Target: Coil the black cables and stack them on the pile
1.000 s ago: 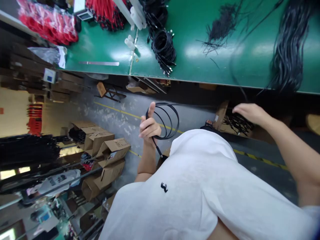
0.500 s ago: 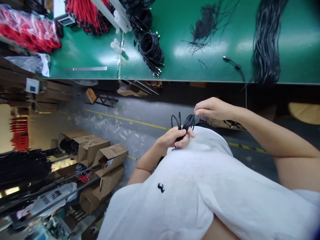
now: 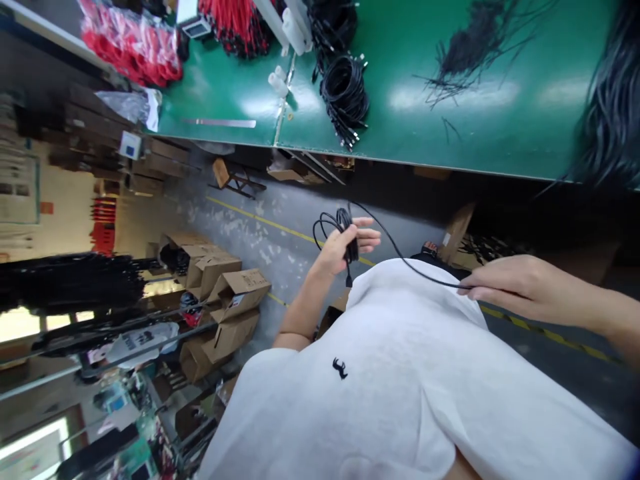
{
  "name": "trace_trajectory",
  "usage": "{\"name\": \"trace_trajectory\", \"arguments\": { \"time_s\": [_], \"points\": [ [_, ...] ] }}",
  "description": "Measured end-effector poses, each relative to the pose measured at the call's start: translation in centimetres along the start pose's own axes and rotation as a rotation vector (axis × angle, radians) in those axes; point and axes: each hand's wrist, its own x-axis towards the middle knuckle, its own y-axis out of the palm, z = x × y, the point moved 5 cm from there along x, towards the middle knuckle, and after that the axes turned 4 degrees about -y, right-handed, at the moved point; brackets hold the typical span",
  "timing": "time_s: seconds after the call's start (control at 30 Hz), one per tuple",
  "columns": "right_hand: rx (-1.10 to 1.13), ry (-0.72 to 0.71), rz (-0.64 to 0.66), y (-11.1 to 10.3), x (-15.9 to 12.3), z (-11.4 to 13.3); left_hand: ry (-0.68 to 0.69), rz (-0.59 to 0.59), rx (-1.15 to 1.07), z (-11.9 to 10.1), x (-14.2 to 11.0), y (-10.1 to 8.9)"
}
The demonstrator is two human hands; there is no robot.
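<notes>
My left hand [image 3: 344, 248] is closed round a small coil of thin black cable [image 3: 336, 223], held in front of my white shirt. A loose strand of that cable [image 3: 400, 257] runs from the coil to my right hand [image 3: 505, 285], whose fingers pinch it out to the right. Both hands are below the edge of the green workbench [image 3: 400, 133], over the floor.
On the green bench lie a bundled black cable coil [image 3: 345, 93], a scatter of black ties [image 3: 470, 53], a thick hank of black cables [image 3: 615, 120] at the right, red cable bundles [image 3: 135, 47] and white tubes [image 3: 278, 81]. Open cardboard boxes [image 3: 225, 300] stand on the floor at left.
My hands were together at the coil; now my right hand has drawn out to the right, pulling a strand of cable away from the coil, which my left hand still holds.
</notes>
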Motion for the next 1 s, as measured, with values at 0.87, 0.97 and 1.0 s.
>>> {"name": "trace_trajectory", "arguments": {
  "time_s": [0.87, 0.97, 1.0],
  "points": [
    [0.097, 0.596, -0.334, 0.9, -3.7, -16.4, 0.086, -0.153, -0.104, -1.0, -3.2, 1.0],
    [-0.036, 0.659, -0.231, 2.6, -3.6, -14.5, 0.065, -0.167, -0.117, -1.3, -2.9, 1.0],
    [-0.175, 0.647, -0.183, 2.8, -3.2, -13.2, 0.047, -0.164, -0.120, -1.2, -2.6, 1.0]
  ]
}}
